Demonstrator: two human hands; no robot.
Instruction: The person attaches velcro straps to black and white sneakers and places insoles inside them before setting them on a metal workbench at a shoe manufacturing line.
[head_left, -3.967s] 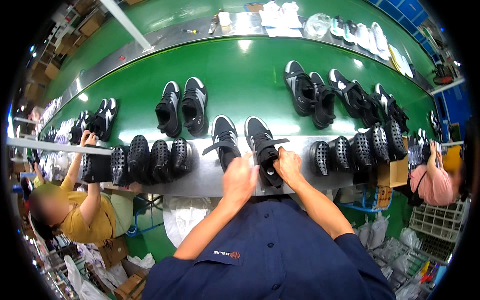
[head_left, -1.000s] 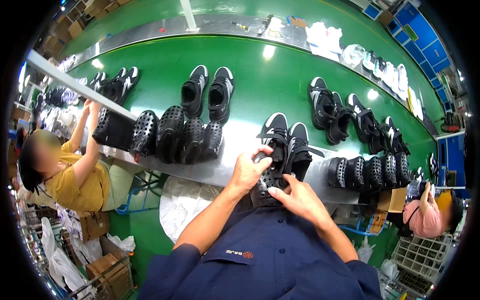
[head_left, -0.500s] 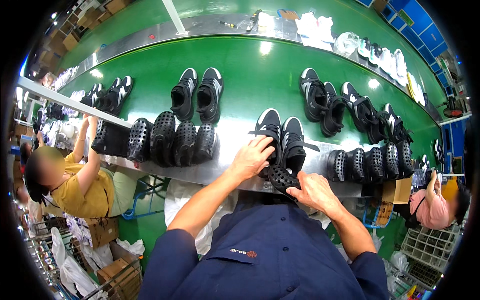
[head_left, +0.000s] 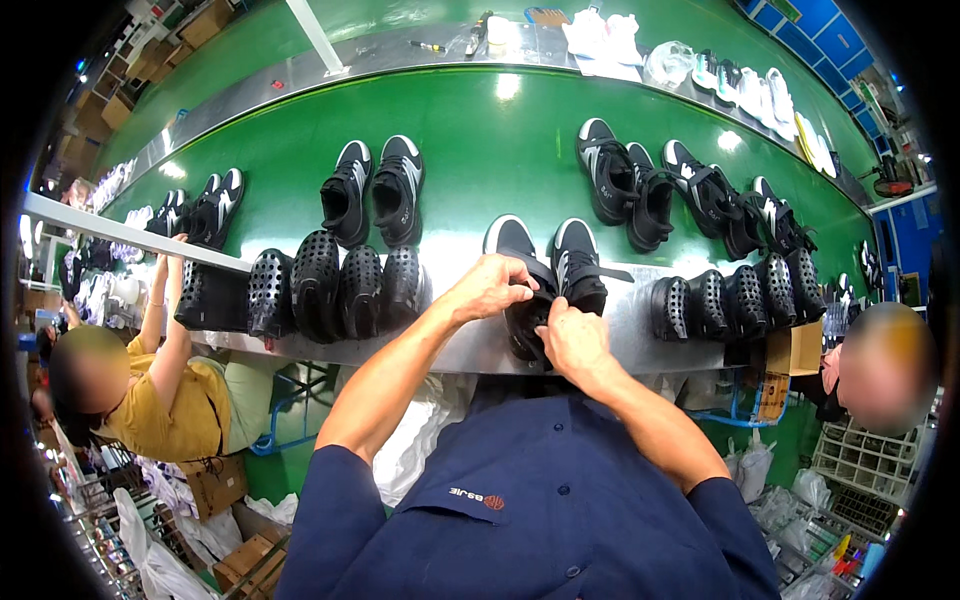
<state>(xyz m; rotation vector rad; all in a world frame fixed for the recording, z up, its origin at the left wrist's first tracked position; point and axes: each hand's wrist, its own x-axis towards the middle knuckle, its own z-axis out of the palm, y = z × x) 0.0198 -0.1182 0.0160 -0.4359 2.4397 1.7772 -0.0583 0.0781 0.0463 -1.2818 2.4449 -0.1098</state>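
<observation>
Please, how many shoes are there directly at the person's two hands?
2: the left shoe, partly covered by the left hand, and the right shoe, close beside it.

At left, a person in a yellow shirt [head_left: 190, 420] is beside a blue metal frame [head_left: 290, 410]. Across the far metal surface [head_left: 545, 47] run, left to right, a slim yellow-and-black tool [head_left: 430, 46], white shoes [head_left: 605, 42] and a clear plastic bag [head_left: 669, 63]. At right, a cardboard box [head_left: 795, 350] sits above a pale wire rack [head_left: 865, 460].
</observation>
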